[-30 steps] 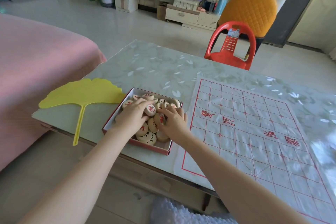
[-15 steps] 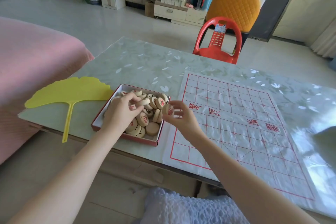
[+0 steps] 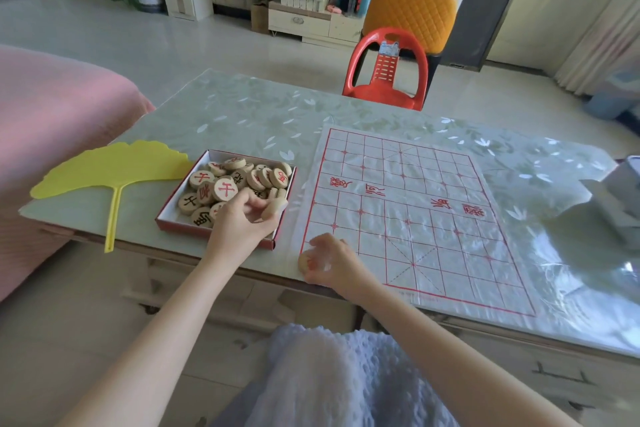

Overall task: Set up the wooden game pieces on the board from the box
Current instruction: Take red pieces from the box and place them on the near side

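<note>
A shallow red-edged box point(image 3: 165, 218) on the table holds several round wooden pieces point(image 3: 225, 189) with red or black characters. My left hand point(image 3: 242, 224) is over the box's near right corner and pinches one wooden piece point(image 3: 277, 206) on edge. To the right lies the board point(image 3: 415, 218), a plastic sheet with a red grid. My right hand point(image 3: 332, 263) grips a red-marked piece point(image 3: 306, 263) at the board's near left corner, at the table edge.
A yellow leaf-shaped fan point(image 3: 110, 170) lies left of the box. A red plastic chair point(image 3: 386, 80) stands beyond the table. A pink sofa point(image 3: 52, 121) is at the left. A white object point(image 3: 620, 198) sits at the table's right end.
My right hand has carried its piece from beside the box down to the board's near left corner. My left hand has lifted a piece out at the box's right side.
</note>
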A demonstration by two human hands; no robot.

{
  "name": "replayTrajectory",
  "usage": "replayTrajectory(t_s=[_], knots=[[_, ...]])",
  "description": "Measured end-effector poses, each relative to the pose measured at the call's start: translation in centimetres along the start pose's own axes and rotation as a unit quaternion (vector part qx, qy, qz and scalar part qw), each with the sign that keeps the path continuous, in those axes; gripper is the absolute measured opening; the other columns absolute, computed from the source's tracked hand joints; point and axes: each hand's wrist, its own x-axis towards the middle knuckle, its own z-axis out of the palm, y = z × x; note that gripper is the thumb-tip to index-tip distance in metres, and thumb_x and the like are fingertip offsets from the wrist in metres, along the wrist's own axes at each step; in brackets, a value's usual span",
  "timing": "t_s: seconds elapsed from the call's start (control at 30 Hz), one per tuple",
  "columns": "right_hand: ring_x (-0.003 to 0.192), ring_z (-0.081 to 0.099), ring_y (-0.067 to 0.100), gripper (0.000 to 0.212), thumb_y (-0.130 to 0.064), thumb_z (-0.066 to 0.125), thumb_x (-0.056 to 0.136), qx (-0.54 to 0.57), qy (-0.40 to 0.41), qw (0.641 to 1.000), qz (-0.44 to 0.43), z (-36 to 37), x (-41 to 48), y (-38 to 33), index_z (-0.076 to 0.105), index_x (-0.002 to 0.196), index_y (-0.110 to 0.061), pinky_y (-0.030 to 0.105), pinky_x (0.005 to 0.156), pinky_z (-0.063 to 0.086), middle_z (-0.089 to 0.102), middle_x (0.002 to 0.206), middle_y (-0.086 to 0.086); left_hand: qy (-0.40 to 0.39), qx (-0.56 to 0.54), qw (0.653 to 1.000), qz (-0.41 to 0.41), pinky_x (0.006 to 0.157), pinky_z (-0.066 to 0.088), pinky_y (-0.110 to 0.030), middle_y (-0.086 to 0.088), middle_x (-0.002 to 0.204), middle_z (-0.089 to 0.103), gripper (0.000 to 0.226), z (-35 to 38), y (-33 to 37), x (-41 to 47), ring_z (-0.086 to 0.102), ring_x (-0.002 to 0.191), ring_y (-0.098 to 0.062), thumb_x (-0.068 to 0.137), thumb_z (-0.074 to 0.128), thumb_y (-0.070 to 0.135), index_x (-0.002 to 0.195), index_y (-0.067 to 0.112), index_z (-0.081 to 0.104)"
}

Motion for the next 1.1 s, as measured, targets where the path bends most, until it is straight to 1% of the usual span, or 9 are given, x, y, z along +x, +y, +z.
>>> replayTrajectory(t_s=[0.07, 0.17, 0.3, 0.4, 0.53, 0.63, 0.7, 0.87, 1.1], knots=[[0.112, 0.045, 0.018, 0.054, -0.022, 0.072, 0.076, -0.031, 0.013, 0.999, -0.009, 1.0, 0.7, -0.5, 0.048, 0.124, -0.015, 0.026, 0.094, 0.042, 0.052, 0.123, 0.004, -0.017, -0.011, 1.0, 0.002, 0.063, 0.045, -0.003, 0.01, 0.084, 0.068, 0.024, -0.2, -0.4, -0.4, 0.061, 0.068, 0.014, 0.076, 0.071, 0.009, 0.072, 0.009, 0.047], [0.119, 0.042, 0.02, 0.054, -0.023, 0.07, 0.078, -0.054, 0.025, 0.998, -0.017, 1.9, 1.4, -0.7, 0.049, 0.127, -0.015, 0.031, 0.101, 0.041, 0.047, 0.126, 0.003, -0.048, -0.01, 0.999, -0.002, 0.069, 0.05, -0.007, 0.005, 0.095, 0.069, 0.027, -0.8, -1.1, -0.5, 0.063, 0.084, 0.009, 0.071, 0.075, 0.003, 0.079, 0.001, 0.05], [0.124, 0.038, 0.018, 0.066, -0.029, 0.075, 0.073, -0.014, 0.036, 0.999, -0.013, 1.1, 0.6, 0.2, 0.046, 0.131, -0.019, 0.033, 0.107, 0.036, 0.038, 0.135, 0.0, -0.058, 0.0, 0.998, -0.001, 0.07, 0.052, -0.012, 0.013, 0.095, 0.064, 0.036, -1.2, -1.2, -0.7, 0.06, 0.092, 0.005, 0.064, 0.082, 0.007, 0.086, 0.007, 0.053], [0.114, 0.046, 0.013, 0.055, -0.028, 0.073, 0.076, 0.077, 0.092, 0.993, 0.005, -1.9, -1.2, 1.4, 0.052, 0.125, -0.021, 0.025, 0.097, 0.038, 0.043, 0.131, -0.003, -0.066, 0.017, 0.998, 0.008, 0.08, 0.052, -0.022, 0.009, 0.099, 0.062, 0.05, -0.8, -1.0, -0.7, 0.059, 0.099, -0.004, 0.058, 0.086, 0.012, 0.097, 0.014, 0.055], [0.107, 0.051, 0.012, 0.035, -0.021, 0.064, 0.084, 0.137, 0.163, 0.975, 0.061, -6.9, -4.7, 4.8, 0.057, 0.118, -0.022, 0.014, 0.082, 0.039, 0.054, 0.119, -0.006, -0.13, 0.066, 0.989, 0.02, 0.086, 0.049, -0.025, 0.006, 0.107, 0.061, 0.054, 1.8, 0.3, -1.1, 0.058, 0.098, -0.009, 0.056, 0.087, 0.024, 0.103, 0.021, 0.059], [0.107, 0.056, 0.017, 0.03, -0.013, 0.062, 0.085, 0.164, 0.215, 0.957, 0.106, -9.5, -7.6, 7.7, 0.06, 0.115, -0.016, 0.024, 0.088, 0.044, 0.062, 0.11, -0.004, -0.193, 0.105, 0.975, 0.043, 0.071, 0.039, -0.009, 0.007, 0.11, 0.055, 0.055, 5.6, 1.8, -2.0, 0.052, 0.089, -0.002, 0.058, 0.086, 0.028, 0.106, 0.023, 0.06], [0.106, 0.058, 0.021, 0.028, -0.009, 0.062, 0.085, 0.184, 0.236, 0.945, 0.127, -10.5, -9.3, 9.4, 0.061, 0.113, -0.014, 0.022, 0.084, 0.043, 0.064, 0.107, -0.002, -0.223, 0.119, 0.966, 0.058, 0.068, 0.035, -0.007, 0.005, 0.11, 0.054, 0.056, 8.7, 2.3, -2.7, 0.051, 0.092, -0.006, 0.057, 0.086, 0.03, 0.105, 0.022, 0.059], [0.106, 0.058, 0.021, 0.028, -0.005, 0.06, 0.085, 0.206, 0.26, 0.931, 0.15, -11.1, -11.9, 12.4, 0.063, 0.11, -0.017, 0.022, 0.083, 0.041, 0.067, 0.107, -0.002, -0.275, 0.133, 0.949, 0.078, 0.083, 0.039, -0.017, 0.003, 0.109, 0.051, 0.058, 16.1, 3.0, -4.2, 0.049, 0.101, -0.011, 0.056, 0.086, 0.032, 0.106, 0.019, 0.058], [0.103, 0.057, 0.017, 0.028, -0.002, 0.056, 0.085, 0.213, 0.283, 0.924, 0.146, -11.8, -13.2, 14.0, 0.063, 0.105, -0.02, 0.018, 0.079, 0.043, 0.067, 0.106, -0.003, -0.319, 0.184, 0.923, 0.111, 0.088, 0.042, -0.026, 0.003, 0.107, 0.051, 0.056, 21.3, 2.6, -5.6, 0.046, 0.105, -0.014, 0.059, 0.083, 0.036, 0.107, 0.021, 0.058]])
